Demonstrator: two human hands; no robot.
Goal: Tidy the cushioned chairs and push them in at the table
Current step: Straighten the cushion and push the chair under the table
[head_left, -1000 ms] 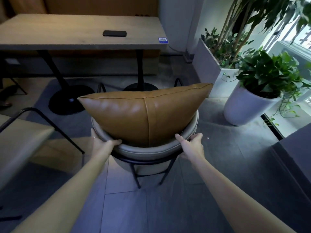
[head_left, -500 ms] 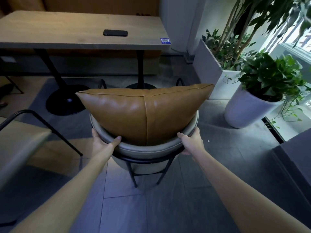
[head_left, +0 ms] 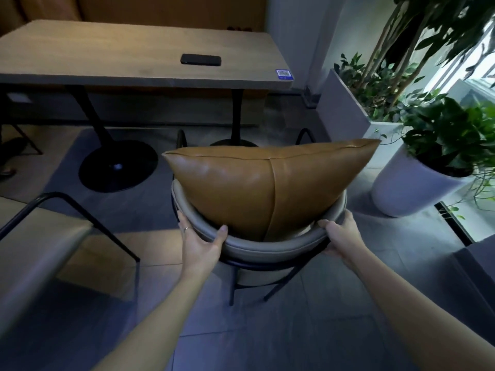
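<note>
A round grey chair with black metal legs stands in front of me, facing the wooden table. A tan leather cushion leans upright inside its curved backrest. My left hand grips the backrest rim on the left, thumb over the top. On the right side of the rim my right hand holds on the same way. The chair's front stands short of the table's edge, near the right pedestal base.
A second chair with a pale seat and black frame stands at my left. A dark phone lies on the table. Two black pedestal bases sit under it. White planters with green plants stand at the right.
The chair with the cushion has shifted a little forward toward the table and to the right. Both hands have stayed on the backrest rim.
</note>
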